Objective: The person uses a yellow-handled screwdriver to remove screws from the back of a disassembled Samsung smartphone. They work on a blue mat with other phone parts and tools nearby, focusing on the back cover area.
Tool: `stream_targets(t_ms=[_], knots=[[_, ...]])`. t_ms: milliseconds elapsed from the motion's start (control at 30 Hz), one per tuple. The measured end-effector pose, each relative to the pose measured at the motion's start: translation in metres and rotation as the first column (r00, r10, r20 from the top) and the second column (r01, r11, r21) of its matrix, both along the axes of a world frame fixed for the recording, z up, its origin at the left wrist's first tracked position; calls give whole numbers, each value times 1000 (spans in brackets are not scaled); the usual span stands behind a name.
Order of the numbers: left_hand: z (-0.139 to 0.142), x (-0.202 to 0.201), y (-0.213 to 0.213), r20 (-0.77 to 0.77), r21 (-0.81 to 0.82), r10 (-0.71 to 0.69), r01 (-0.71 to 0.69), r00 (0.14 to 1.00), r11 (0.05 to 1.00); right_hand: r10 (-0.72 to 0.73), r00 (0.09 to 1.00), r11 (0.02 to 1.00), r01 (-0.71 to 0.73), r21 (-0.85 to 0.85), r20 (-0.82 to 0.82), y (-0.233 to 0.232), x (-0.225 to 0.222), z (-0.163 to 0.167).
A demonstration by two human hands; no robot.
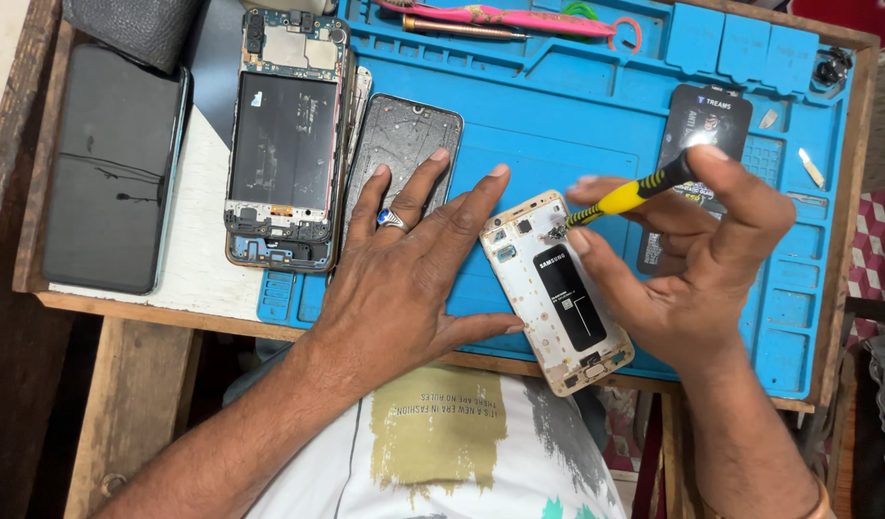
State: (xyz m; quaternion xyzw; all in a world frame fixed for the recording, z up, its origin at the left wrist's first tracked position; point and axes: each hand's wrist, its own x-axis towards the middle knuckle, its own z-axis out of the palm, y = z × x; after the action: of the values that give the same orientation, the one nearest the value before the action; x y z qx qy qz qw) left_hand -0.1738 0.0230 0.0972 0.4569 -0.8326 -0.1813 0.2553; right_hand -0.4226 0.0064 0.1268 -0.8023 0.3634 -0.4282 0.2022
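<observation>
Opened phone point(556, 291) lay on blue repair mat point(519, 144), long axis running diagonally toward the person. Right hand point(697, 264) pinched yellow-handled screwdriver point(623, 198), tip on phone's top end. Left hand point(414, 269), fingers spread, nothing gripped, braced phone's left edge.

The opened phone point(556, 291) lies on the mat point(596, 135), right of two others (side by side) point(284, 144).

Worn wooden workbench point(125, 332) with raised rim, evenly lit
</observation>
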Motion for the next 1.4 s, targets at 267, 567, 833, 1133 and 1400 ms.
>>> stream_targets(t_ms=[267,567,833,1133,1400], knots=[[1,-2,-1,9,33,-8,8,1000,999,-98,995,989,94,-114,-28,3,4,-3],[0,-3,-1,-2,-2,-6,6,1000,1000,-45,999,999,45,27,-8,6,-11,-6],[-3,-4,0,-25,-13,-4,3,1000,1000,19,1000,1000,-19,20,-4,1,-12,-8],[-5,-4,0,-30,-4,-1,1,1000,1000,-22,999,998,20,-53,-36,4,-11,-12],[-5,-3,1,-33,-31,25,-26,999,999,-57,997,995,53,-84,-57,6,-5,-13]])
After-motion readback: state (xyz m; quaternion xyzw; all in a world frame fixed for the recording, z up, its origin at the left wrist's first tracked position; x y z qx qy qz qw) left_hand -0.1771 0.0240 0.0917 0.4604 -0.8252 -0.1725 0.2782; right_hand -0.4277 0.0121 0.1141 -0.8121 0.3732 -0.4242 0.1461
